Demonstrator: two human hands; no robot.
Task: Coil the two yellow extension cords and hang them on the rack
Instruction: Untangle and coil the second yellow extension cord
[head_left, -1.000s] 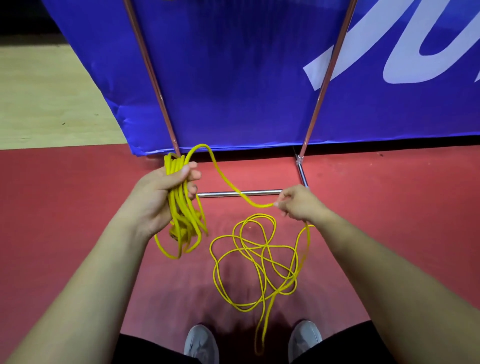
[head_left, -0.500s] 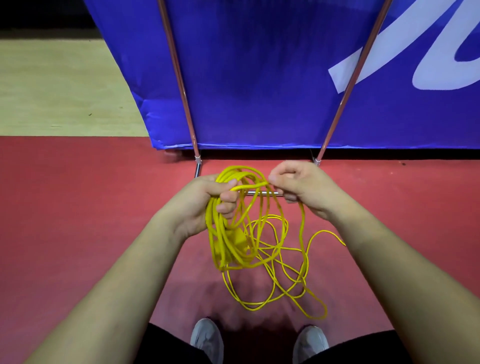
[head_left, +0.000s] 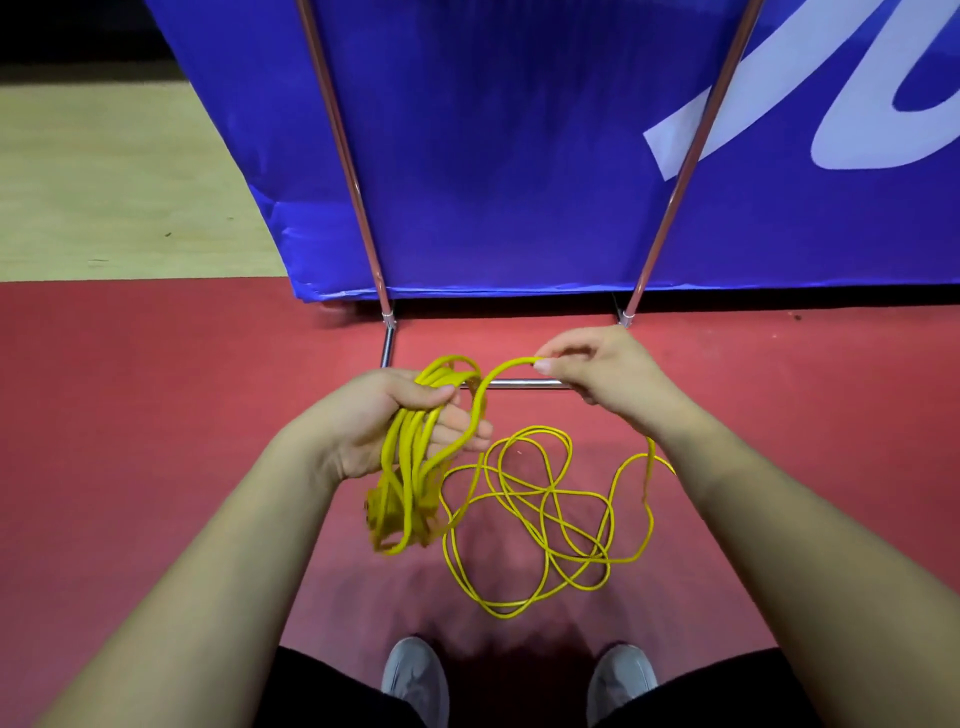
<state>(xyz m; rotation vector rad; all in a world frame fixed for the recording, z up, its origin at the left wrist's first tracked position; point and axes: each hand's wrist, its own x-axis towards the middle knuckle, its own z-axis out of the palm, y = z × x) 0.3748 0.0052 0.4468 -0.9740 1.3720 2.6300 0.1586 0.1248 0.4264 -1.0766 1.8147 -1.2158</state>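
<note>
The left hand grips a bundle of coiled loops of the yellow extension cord, which hang below the palm. The right hand pinches a single strand arching out of the bundle, with the rack's horizontal bar visible between both hands. The uncoiled length lies in loose, overlapping loops on the red floor, ahead of two grey shoes.

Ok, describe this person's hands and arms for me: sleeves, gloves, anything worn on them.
Both hands are bare: the left hand and right hand show no gloves, rings or bands. The left forearm and right forearm are uncovered to the frame edge, with no sleeve, watch or bracelet in view.
</note>
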